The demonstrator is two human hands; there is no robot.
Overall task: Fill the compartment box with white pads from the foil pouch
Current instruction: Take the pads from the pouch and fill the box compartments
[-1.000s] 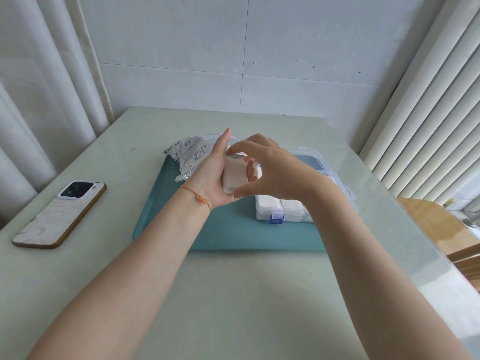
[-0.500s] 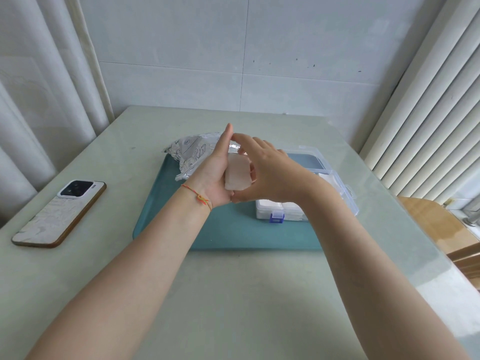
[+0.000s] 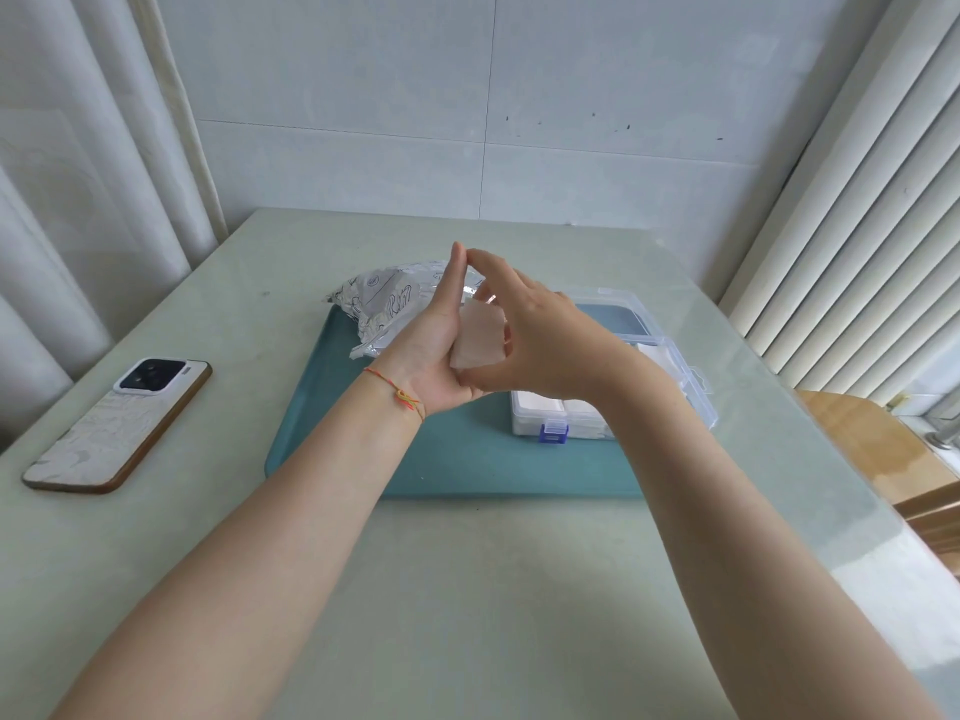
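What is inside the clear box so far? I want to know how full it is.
The clear box shows white pads in its front compartments and along its right side. The right hand and forearm cover the middle, so the rest cannot be seen.

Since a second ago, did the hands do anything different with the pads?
A little. The right hand uncurled its fingers from the pads and stretched them up to meet the left hand's fingertips. The pads stay pressed between both hands. Pouch, box, tray and phone did not move.
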